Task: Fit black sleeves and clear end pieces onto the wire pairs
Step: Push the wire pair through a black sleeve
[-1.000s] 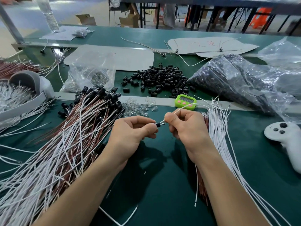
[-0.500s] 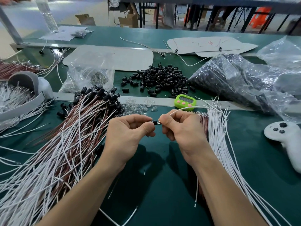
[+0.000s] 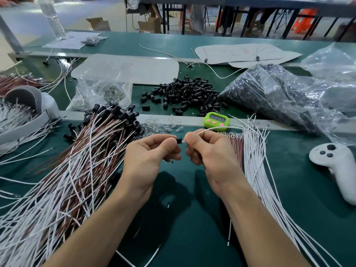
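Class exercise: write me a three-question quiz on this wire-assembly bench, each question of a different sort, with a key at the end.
1. True or false: the left hand pinches a black sleeve.
2. The green timer lies: A beyond the hands; B between the forearms; C under the left wrist.
3. Fill in: the right hand pinches a ___ wire.
Key: 1 true; 2 A; 3 white.
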`<state>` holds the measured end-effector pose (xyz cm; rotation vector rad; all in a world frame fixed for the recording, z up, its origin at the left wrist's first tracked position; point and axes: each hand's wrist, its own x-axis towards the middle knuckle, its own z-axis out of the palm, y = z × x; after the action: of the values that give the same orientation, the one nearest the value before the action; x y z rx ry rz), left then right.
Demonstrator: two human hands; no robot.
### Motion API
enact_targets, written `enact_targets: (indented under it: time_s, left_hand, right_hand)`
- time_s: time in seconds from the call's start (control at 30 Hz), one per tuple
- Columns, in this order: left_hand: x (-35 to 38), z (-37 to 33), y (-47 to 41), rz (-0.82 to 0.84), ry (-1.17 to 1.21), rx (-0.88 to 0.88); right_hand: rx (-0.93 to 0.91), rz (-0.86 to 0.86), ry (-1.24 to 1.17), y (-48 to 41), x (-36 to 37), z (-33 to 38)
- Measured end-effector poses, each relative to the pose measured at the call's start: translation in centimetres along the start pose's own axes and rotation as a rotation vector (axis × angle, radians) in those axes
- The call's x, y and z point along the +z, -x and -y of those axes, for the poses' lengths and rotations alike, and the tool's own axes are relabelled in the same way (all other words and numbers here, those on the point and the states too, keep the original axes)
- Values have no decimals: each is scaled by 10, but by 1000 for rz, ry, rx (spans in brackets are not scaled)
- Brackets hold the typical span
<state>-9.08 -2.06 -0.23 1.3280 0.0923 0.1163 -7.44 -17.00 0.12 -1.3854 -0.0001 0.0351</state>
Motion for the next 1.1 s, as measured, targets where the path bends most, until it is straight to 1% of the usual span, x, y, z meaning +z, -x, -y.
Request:
enact_targets:
  time_s: [0.13, 0.33, 0.5, 0.57, 0.77, 0.97, 1.03, 1.07, 1.1]
  left_hand:
    - [-2, 2, 0, 64, -71, 7]
    - [-2, 3, 0, 63, -139, -11]
    - [-3, 3, 0, 36, -156, -15]
    - [-3, 2, -1, 29, -132, -14]
    - [-3, 1, -1, 23, -76, -12]
    - [-4, 4, 0, 13, -149, -38]
    - [-5, 5, 0, -13, -252, -35]
    - [-6, 8, -1, -26, -397, -5]
    - [-6, 9, -2, -36, -628, 39]
  right_hand:
    - [-26, 20, 59, -2, -9, 6]
    - [-88, -80, 112, -2, -5, 3]
    - [-101, -189, 44, -4, -10, 7]
    - [-97, -184, 0, -5, -13, 9]
    - [-73, -157, 26, -4, -11, 7]
    - [-76, -166, -5, -4, -9, 6]
    - [-75, -171, 14, -4, -9, 5]
    - [-74, -176, 40, -5, -9, 4]
    - [-70, -179, 74, -5, -9, 3]
